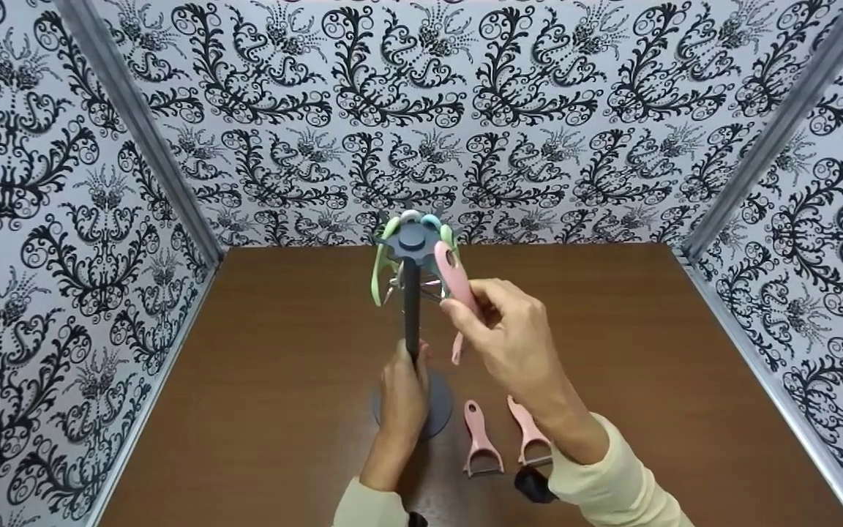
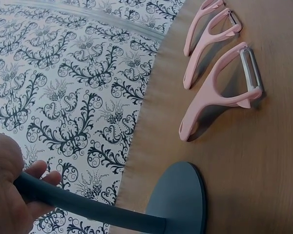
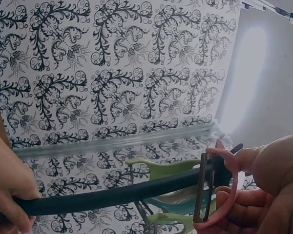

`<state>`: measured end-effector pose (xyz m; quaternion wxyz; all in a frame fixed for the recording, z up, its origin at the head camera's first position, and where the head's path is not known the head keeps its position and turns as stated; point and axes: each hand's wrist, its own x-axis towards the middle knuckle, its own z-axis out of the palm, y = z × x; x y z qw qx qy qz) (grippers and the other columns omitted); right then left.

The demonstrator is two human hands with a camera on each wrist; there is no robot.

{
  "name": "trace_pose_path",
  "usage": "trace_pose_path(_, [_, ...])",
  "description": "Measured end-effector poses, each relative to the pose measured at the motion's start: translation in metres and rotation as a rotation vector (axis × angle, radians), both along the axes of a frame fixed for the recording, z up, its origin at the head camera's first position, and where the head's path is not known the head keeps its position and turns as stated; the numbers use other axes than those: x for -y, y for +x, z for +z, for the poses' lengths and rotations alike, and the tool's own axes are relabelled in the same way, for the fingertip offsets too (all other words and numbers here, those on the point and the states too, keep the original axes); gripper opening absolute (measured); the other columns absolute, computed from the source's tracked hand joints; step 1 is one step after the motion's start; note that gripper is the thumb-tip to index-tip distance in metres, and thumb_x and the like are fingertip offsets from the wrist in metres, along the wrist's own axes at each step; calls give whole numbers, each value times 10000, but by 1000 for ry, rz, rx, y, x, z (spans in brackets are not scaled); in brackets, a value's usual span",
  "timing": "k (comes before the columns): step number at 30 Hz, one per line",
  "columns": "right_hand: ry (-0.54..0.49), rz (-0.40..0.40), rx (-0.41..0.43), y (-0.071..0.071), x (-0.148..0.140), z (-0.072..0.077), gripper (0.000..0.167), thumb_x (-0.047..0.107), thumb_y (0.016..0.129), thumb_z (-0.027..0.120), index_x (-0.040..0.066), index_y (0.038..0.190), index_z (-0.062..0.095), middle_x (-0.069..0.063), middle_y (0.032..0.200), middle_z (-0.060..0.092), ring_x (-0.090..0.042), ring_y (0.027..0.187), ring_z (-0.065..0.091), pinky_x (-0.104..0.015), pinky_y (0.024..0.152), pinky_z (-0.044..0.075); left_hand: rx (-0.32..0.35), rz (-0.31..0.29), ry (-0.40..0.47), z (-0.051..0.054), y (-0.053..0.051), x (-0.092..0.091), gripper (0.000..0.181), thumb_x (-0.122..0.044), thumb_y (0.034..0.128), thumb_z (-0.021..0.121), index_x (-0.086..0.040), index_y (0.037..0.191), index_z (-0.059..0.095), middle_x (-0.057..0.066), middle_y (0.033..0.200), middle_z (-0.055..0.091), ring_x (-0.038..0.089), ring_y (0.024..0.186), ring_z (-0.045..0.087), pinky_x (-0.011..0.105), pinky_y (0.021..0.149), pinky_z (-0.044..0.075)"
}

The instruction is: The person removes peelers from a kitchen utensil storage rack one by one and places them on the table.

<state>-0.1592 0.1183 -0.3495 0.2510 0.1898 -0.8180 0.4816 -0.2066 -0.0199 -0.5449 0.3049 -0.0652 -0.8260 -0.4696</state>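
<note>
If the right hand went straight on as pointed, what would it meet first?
The right hand probably meets the grey stand's notched top, leading with its pink peeler; depth is unclear.

Peelers (image 2: 207,95) show pink and green, stand (image 1: 412,307) grey, table (image 1: 282,366) brown, walls (image 1: 421,110) black-scrolled white.

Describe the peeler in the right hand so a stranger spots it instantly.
On the brown table, find the dark stand. Near its top, the right hand grips the pink peeler. Unlike the matching peelers lying below, this one is held up.
</note>
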Motion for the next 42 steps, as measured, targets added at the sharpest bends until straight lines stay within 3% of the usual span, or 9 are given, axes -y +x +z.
trace_pose_path(13, [145, -81, -90, 2, -13, 13, 183, 207, 904, 827, 53, 988, 776, 6, 813, 655, -131, 740, 549, -268, 651, 456, -15, -35, 9, 1, -2, 0, 108, -138, 1056, 601, -46, 999, 610, 21, 780, 641, 152, 649, 619, 348, 577, 524])
trace_pose_path(26, [109, -105, -119, 2, -23, 13, 171, 176, 906, 824, 26, 962, 765, -18, 797, 631, -134, 726, 541, -238, 643, 449, -19, -29, 30, 2, -4, -1, 120, -152, 1056, 603, -45, 1006, 621, 16, 784, 630, 161, 658, 605, 357, 578, 517])
trace_pose_path(42, [74, -167, -22, -2, -64, 1, 169, 107, 900, 822, -17, 999, 763, -78, 851, 674, -170, 745, 608, -168, 652, 486, 17, -40, 16, 0, -4, 3, 92, -128, 1052, 608, -46, 1015, 627, 48, 860, 707, 202, 761, 700, 400, 654, 557])
